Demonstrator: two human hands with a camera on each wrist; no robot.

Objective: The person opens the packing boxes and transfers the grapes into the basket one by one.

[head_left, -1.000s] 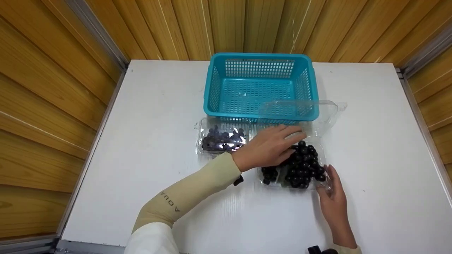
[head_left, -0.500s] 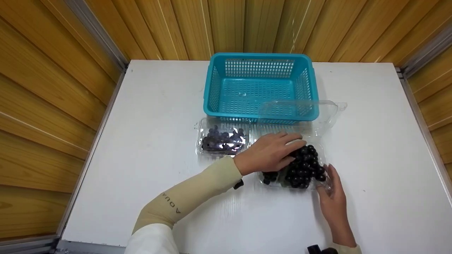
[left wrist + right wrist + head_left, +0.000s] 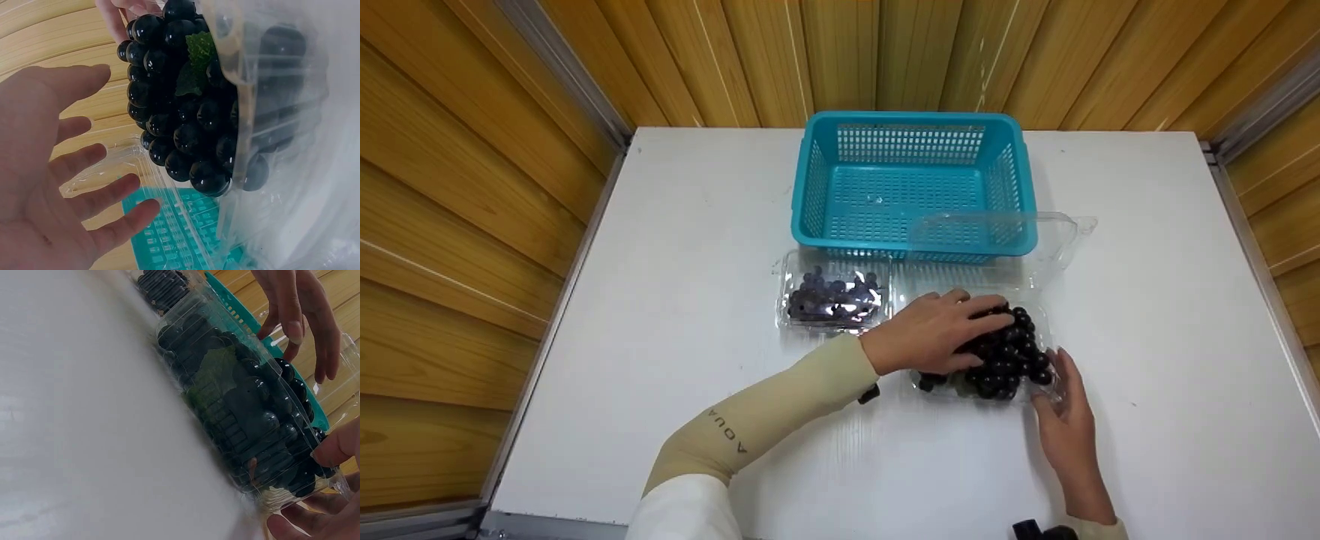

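Observation:
A clear plastic clamshell [image 3: 275,496] stands on the white table, filled with a bunch of dark grapes [image 3: 1012,356]. A small green leaf [image 3: 201,53] shows among the grapes in the left wrist view. My left hand [image 3: 936,335] is over the left part of the bunch, palm down, with its fingers spread and loosely extended. In the left wrist view its fingertips point at the grapes. My right hand [image 3: 1066,427] grips the clamshell's right end, thumb at the rim and fingers on the outer wall. The raised lid [image 3: 1061,251] leans back over the basket's front edge.
A teal plastic basket [image 3: 915,252] stands behind the clamshell, toward the wooden back wall [image 3: 915,60]. Left of the open clamshell is a second clear clamshell [image 3: 840,260], lid down, with dark grapes inside. White table surface [image 3: 697,247] extends on both sides.
My left hand has moved slightly toward me, down over the grapes, uncovering the top edge of the bunch's back. My right hand has stayed at the clamshell's right end.

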